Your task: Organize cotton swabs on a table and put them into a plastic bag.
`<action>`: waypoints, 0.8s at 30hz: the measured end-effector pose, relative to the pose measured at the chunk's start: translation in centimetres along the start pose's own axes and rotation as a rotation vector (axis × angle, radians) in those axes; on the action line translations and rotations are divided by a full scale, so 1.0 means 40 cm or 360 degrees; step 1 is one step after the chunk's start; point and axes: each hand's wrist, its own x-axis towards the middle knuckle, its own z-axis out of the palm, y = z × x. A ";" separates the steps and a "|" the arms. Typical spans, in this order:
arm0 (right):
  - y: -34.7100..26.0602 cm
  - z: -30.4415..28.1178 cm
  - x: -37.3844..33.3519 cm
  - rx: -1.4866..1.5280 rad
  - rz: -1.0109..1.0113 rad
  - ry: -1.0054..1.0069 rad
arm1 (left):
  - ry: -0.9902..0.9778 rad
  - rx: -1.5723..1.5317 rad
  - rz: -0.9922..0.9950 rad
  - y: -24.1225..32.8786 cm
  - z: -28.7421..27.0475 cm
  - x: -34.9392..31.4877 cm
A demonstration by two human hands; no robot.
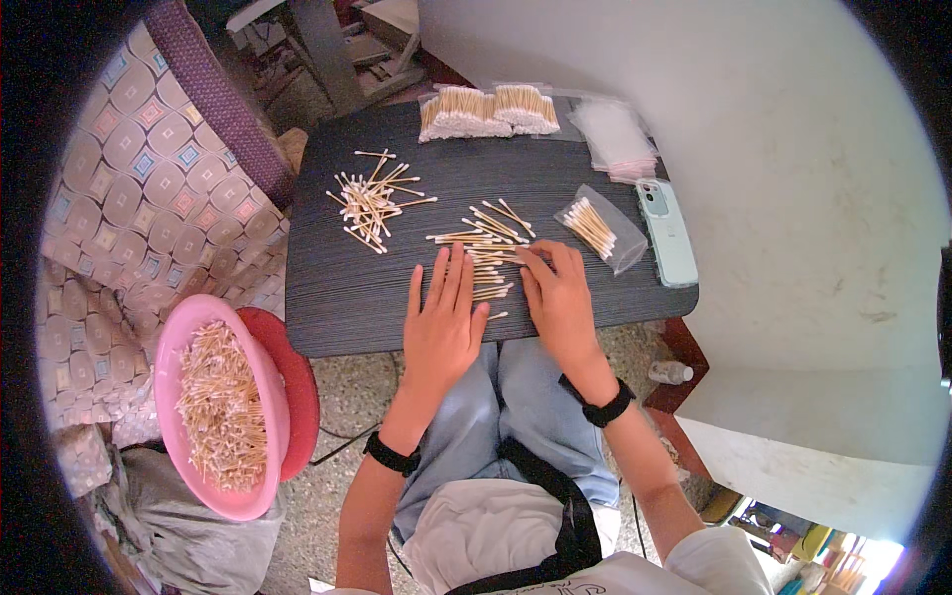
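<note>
A row of cotton swabs (488, 268) with wooden sticks lies on the dark table between my hands. My left hand (441, 312) rests flat at the row's left side, fingers stretched out and touching the swabs. At the right ends, my right hand (562, 302) has its fingers bent and pinched at the swab tips; the exact grip is partly hidden. A few swabs lie askew just beyond the row. Further left is a loose heap of swabs (372, 203). To the right lies a clear plastic bag (627, 243) with a bundle of swabs (591, 228) in it.
Filled swab packs (488, 111) line the table's far edge. Beside them are a stack of clear bags (617, 139) and a pale green phone (666, 233). A pink basin (281, 416) full of swabs stands on a red stool (305, 397) at left. A wall (793, 198) borders the right.
</note>
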 end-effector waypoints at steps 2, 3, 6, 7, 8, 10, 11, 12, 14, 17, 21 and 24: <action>0.018 0.001 0.007 0.0142 0.0063 -0.0027 | 0.0025 -0.0022 -0.0005 0.000 0.004 -0.002; 0.024 0.000 0.009 0.0134 0.0048 -0.0028 | 0.0038 -0.0033 -0.0007 0.000 0.005 -0.003; 0.035 0.004 0.013 0.0129 0.0008 -0.0028 | 0.0061 -0.0049 0.0016 -0.007 0.010 -0.007; 0.039 0.006 0.014 0.0134 -0.0001 -0.0025 | 0.0075 -0.0058 0.0017 -0.007 0.011 -0.007; 0.042 0.007 0.014 0.0139 -0.0010 -0.0023 | 0.0089 -0.0068 0.0019 -0.007 0.012 -0.008; 0.044 0.009 0.015 0.0148 -0.0036 -0.0011 | 0.0104 -0.0090 0.0016 -0.007 0.011 -0.008; 0.045 0.009 0.015 0.0152 -0.0047 -0.0005 | 0.0104 -0.0103 0.0013 -0.006 0.010 -0.008; 0.044 0.008 0.015 0.0157 -0.0043 -0.0005 | 0.0104 -0.0116 0.0009 -0.006 0.010 -0.007; 0.038 0.004 0.017 0.0166 -0.0039 -0.0004 | 0.0113 -0.0133 0.0009 -0.008 0.011 -0.008; 0.033 -0.005 0.014 0.0160 -0.0017 -0.0009 | 0.0126 -0.0149 0.0012 -0.008 0.014 -0.010; 0.040 -0.015 0.008 0.0183 0.0014 -0.0023 | 0.0126 -0.0181 0.0004 -0.007 0.013 -0.010; 0.042 -0.026 -0.002 0.0164 0.0069 -0.0039 | 0.0140 -0.0184 0.0016 -0.009 0.014 -0.010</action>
